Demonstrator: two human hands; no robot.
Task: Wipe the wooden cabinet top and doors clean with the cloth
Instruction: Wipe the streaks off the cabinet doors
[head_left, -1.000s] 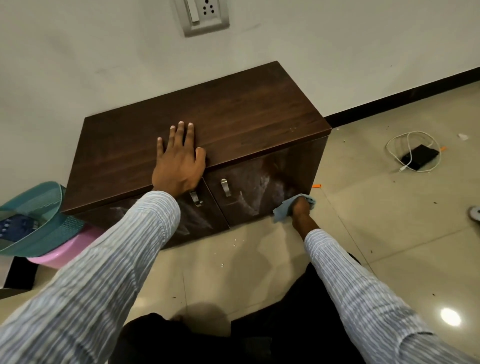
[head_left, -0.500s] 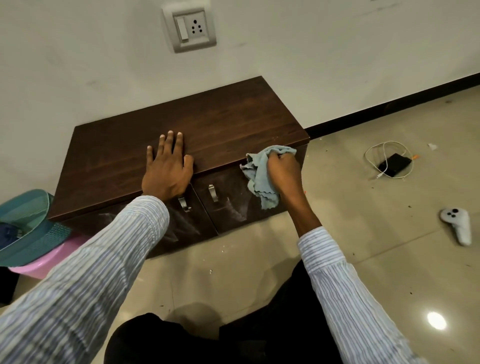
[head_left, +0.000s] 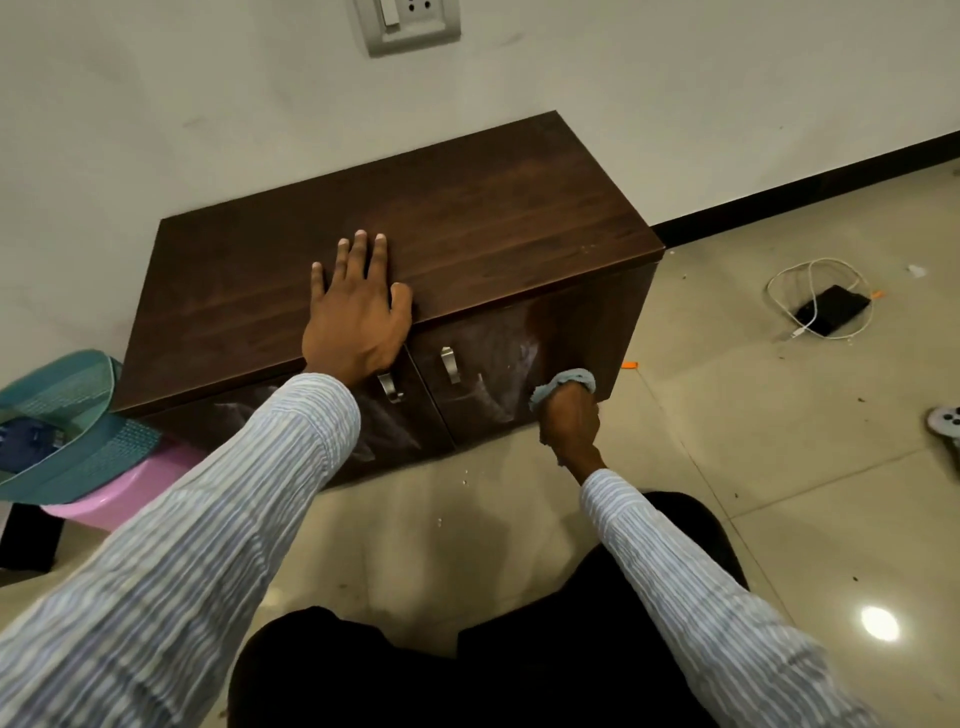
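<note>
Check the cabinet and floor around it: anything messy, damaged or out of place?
Whitish smears streak both cabinet doors. Pale crumbs dot the floor in front. A dark device with a loose white cable and a controller lie on the tiles.

Dim, even indoor light. A round ceiling-light reflection (head_left: 880, 623) glares off the glossy floor tiles (head_left: 779, 467) at lower right. The cabinet doors (head_left: 498, 364) show a pale sheen with smeary streaks. A soft shadow spreads on the floor below the cabinet. Wide-angle distortion bends the baseboard (head_left: 805, 192); the near sleeves (head_left: 156, 597) look stretched and slightly soft
</note>
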